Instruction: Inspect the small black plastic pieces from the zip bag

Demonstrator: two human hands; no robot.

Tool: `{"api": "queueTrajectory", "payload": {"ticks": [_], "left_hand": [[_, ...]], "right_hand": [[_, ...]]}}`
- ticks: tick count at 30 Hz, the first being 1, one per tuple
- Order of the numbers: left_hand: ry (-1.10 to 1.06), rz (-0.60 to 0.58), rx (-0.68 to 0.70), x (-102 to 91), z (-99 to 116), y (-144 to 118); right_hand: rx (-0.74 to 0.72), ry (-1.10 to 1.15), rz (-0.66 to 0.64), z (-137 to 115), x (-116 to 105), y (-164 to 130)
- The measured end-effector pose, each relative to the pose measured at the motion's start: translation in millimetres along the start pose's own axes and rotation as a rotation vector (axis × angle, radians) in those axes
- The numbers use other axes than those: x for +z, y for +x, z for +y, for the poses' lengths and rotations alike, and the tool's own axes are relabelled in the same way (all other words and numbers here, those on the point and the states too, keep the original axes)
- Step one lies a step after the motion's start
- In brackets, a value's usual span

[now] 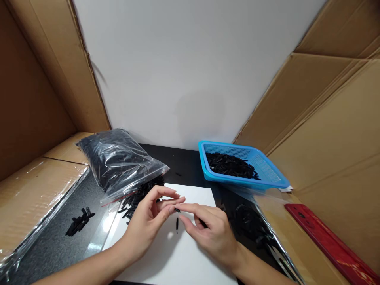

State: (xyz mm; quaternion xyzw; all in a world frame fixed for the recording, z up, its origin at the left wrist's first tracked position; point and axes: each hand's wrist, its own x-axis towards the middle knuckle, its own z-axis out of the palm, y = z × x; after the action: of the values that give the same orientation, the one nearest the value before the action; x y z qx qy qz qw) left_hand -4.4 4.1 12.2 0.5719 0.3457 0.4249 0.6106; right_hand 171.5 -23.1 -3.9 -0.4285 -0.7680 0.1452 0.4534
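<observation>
Above the white sheet (175, 253), my left hand (148, 215) is closed in a loose pinch on a small black sliver (177, 210). The sliver's end shows at the thumb tip, and the rest is hidden by my fingers. My right hand (212, 231) reaches in from the other side, its index fingertip touching or just over the sliver, its thumb held apart below. Just under the fingertips is a second slim black piece (177, 224). Whether it rests on the sheet or is in the air, I cannot tell. A heap of black pieces (144, 194) lies behind my left hand.
A clear zip bag (118, 158) full of black pieces stands at the back left. The blue basket (246, 183) at the back right holds more. A small pile (79, 222) lies far left, a dark pile (252, 223) right. A red phone-like object (323, 241) rests on cardboard.
</observation>
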Motion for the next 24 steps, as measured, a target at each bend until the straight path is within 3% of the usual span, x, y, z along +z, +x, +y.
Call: {"api": "queueTrajectory", "payload": {"ticks": [4, 6, 10, 12, 14, 20, 24], "left_hand": [[0.061, -0.028, -0.004, -3.5, -4, 0], [0.197, -0.071, 0.044, -8.7, -8, 2], [0.695, -0.306, 0.207, -21.2, -16, 8], [0.829, -0.442, 0.255, -24.6, -18, 10], [0.874, -0.497, 0.309, -25.2, -19, 11], [0.921, -0.443, 0.395, -22.7, -19, 12], [0.854, -0.396, 0.369, -22.3, -21, 11]], "right_hand": [[0.046, 0.026, 0.041, 0, 0, 0], [0.094, 0.056, 0.08, 0, -1, 1], [0.104, 0.094, 0.145, -1, -6, 2], [0.078, 0.091, 0.156, -3, -8, 2], [0.052, 0.089, 0.156, -5, -8, 2], [0.011, 0.082, 0.175, -8, -10, 2], [0.012, 0.088, 0.176, -10, -11, 2]]}}
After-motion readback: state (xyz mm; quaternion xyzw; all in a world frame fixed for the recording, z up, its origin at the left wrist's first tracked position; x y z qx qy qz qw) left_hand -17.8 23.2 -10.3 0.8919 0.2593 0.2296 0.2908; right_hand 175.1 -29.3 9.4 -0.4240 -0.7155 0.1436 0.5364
